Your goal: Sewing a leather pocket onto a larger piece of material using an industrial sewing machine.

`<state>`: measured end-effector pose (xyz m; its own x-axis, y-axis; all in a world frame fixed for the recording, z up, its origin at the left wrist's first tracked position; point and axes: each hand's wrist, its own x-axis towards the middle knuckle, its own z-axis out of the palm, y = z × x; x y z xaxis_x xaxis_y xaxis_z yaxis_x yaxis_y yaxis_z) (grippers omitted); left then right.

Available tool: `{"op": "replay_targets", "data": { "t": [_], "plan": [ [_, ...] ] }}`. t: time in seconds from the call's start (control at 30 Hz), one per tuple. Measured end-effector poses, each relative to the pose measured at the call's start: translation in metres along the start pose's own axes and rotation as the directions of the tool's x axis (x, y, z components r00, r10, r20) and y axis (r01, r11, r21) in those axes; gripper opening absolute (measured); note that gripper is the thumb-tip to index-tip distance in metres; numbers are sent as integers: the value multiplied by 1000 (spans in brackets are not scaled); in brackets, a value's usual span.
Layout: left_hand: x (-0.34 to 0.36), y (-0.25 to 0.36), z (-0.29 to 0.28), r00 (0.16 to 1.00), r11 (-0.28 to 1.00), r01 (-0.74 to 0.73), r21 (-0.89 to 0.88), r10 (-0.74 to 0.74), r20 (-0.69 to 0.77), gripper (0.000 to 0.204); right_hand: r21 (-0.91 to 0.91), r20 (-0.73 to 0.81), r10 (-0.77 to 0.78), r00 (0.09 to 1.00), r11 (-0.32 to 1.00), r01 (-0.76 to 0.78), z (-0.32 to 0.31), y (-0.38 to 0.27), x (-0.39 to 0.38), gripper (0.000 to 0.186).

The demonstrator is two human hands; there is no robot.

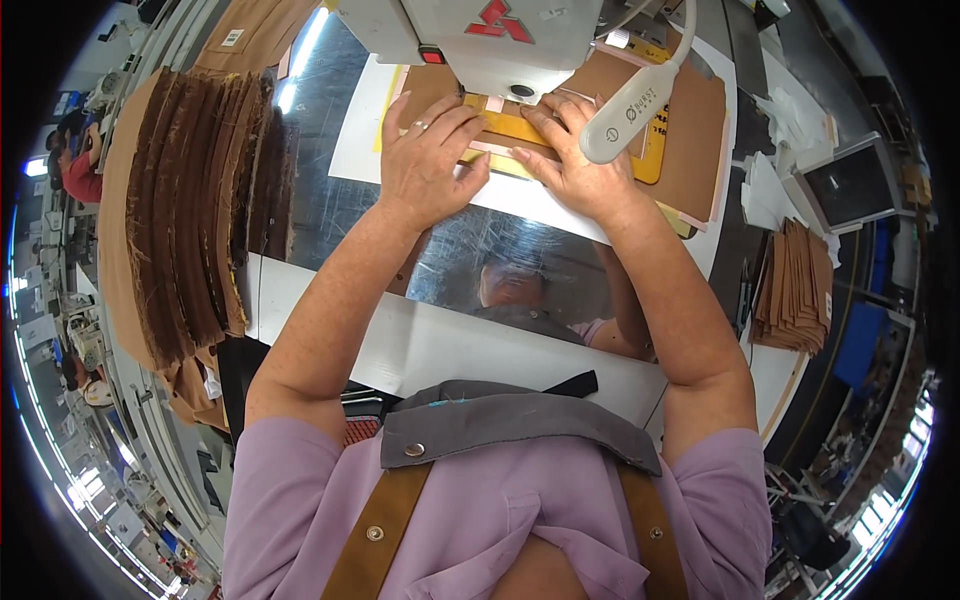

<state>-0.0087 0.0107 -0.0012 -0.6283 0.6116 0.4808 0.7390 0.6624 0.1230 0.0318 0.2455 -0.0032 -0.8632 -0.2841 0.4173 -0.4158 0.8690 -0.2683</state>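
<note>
My left hand [430, 160] lies palm down with its fingers stretched over the left part of a flat yellow template [512, 128]. On the template's right part rests my right hand [582, 150], also palm down, thumb apart from the fingers. Neither hand appears to grip anything. Brown fabric [700, 125] spreads out to the right, with a white sheet [355, 150] beneath. Just beyond my fingers hangs the white head of a sewing machine [500, 45], which hides the far part of the work. A white lamp [628, 112] covers part of the template beside my right hand.
A tall stack of brown fabric pieces [175, 220] stands at the left. Shiny metal plate [460, 265] covers the table before me. More brown pieces [793, 290] and a small monitor [850, 185] are at the right. Someone in red [82, 178] is far left.
</note>
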Motion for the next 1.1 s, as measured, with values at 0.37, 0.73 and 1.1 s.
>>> {"op": "replay_targets", "data": {
  "t": [0.37, 0.73, 1.1],
  "plan": [
    [-61, -13, -30, 958, 958, 286, -25, -287, -22, 36, -15, 81, 80, 993, 997, -79, 1, -3, 0, 54],
    [-52, -6, -30, 975, 978, 206, -14, -204, 84, 43, 2, 53, 79, 995, 997, -79, -2, -3, -1, 51],
    [-52, -3, -32, 970, 977, 212, 18, -213, 119, 42, -21, 71, 105, 992, 994, -103, -6, -7, 1, 50]
  ]
}}
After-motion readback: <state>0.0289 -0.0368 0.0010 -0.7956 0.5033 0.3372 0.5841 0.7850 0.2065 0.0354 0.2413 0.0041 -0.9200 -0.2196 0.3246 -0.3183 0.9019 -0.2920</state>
